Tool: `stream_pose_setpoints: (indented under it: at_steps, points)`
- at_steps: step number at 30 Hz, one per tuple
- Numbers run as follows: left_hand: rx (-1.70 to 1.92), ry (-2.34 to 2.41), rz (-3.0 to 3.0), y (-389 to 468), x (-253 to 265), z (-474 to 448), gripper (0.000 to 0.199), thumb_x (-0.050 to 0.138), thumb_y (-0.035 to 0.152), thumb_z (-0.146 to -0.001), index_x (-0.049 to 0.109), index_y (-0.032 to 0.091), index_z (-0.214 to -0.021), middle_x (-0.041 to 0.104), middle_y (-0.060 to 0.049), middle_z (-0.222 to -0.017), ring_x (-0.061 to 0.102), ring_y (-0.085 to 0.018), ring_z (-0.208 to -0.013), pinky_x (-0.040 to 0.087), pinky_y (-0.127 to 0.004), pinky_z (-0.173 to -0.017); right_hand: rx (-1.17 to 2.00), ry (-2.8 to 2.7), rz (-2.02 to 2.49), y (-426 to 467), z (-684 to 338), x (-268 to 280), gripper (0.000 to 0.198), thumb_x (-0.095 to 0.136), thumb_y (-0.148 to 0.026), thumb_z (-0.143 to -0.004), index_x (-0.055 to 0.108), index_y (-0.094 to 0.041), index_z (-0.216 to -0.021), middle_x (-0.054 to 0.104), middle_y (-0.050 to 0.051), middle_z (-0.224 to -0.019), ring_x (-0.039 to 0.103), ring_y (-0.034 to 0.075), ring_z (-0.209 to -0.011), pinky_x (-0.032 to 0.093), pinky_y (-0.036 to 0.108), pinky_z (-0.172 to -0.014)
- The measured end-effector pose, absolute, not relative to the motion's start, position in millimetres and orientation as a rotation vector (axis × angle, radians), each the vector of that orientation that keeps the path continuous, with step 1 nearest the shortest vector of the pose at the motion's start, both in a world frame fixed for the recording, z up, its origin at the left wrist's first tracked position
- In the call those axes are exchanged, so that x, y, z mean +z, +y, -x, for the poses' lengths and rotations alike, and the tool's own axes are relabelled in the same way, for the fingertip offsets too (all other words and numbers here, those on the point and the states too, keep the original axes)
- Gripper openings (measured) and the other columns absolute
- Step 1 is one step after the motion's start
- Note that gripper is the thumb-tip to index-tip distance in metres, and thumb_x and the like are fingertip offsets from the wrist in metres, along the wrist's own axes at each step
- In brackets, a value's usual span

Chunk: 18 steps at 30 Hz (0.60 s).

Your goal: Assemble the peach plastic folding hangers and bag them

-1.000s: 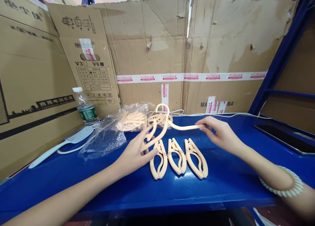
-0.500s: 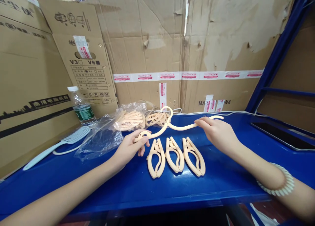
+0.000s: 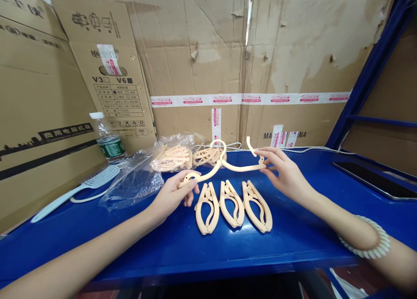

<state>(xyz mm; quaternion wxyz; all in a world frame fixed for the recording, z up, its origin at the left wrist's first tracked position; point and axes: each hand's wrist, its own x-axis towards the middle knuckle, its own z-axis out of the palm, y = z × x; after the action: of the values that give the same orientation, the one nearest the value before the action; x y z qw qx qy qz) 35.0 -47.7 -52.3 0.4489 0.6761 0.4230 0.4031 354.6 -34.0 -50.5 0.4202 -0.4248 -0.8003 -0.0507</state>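
Note:
A cream folding clothes hanger (image 3: pixel 241 166) is held up between my two hands, its hook pointing up and back. My left hand (image 3: pixel 174 190) is closed on its left end, with the thumb on top. At the other end, my right hand (image 3: pixel 283 171) pinches the right arm near its joint. The outer piece of that arm stands folded upward above the fingers. Below the hanger, three folded hangers lie side by side on the blue table: a left one (image 3: pixel 213 221), a middle one (image 3: pixel 240 218) and a right one (image 3: pixel 265 223).
Behind lie a plastic bag of cream hanger parts (image 3: pixel 172 156) and a second bundle (image 3: pixel 206 156). To the left are crumpled clear plastic (image 3: pixel 133 186), a pale hairbrush (image 3: pixel 100 177) and a water bottle (image 3: pixel 110 145). A dark phone or tablet (image 3: pixel 374 177) lies right. Cardboard (image 3: pixel 195 73) walls the back.
The hanger's right outer piece has swung from stretched outward to folded upward. My right hand has shifted its grip to the joint; my left hand keeps its hold.

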Motion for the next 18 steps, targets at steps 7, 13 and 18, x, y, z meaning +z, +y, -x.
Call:
stream_pose_setpoints:
  at_steps: [7, 13, 18]
  points:
    - [1.004, 0.991, -1.628, -47.3, -53.5, -34.2, 0.035, 0.058, 0.044, -0.087, 0.053, 0.017, -0.109, 0.059, 0.003, -0.074, 0.052, -0.007, -0.046, 0.038, -0.020, -0.046, 0.493, -1.718, 1.018, -27.4, -358.2, -49.2, 0.046, 0.071, -0.035, -0.075, 0.061, -0.019, -0.118, 0.066, 0.011, -0.114, 0.065, 0.020, -0.082, 0.060, 0.038, -0.075]
    - [1.010, 0.976, -1.652, -49.9, -49.6, -36.9, 0.035, 0.061, 0.042, -0.086, 0.055, 0.017, -0.110, 0.059, 0.002, -0.076, 0.055, -0.007, -0.050, 0.041, -0.020, -0.047, 0.539, -1.656, 1.001, -30.7, -357.4, -42.4, 0.037, 0.072, -0.043, -0.076, 0.069, -0.020, -0.105, 0.071, 0.009, -0.097, 0.066, 0.022, -0.085, 0.058, 0.038, -0.076]
    - [1.055, 0.992, -1.663, -48.3, -51.4, -35.7, 0.029, 0.067, 0.041, -0.082, 0.059, 0.015, -0.092, 0.066, -0.001, -0.077, 0.056, -0.008, -0.052, 0.043, -0.020, -0.049, 0.680, -1.587, 0.990, -31.4, -358.1, -41.8, 0.036, 0.071, -0.045, -0.077, 0.070, -0.019, -0.102, 0.070, 0.005, -0.084, 0.065, 0.018, -0.073, 0.056, 0.036, -0.075]
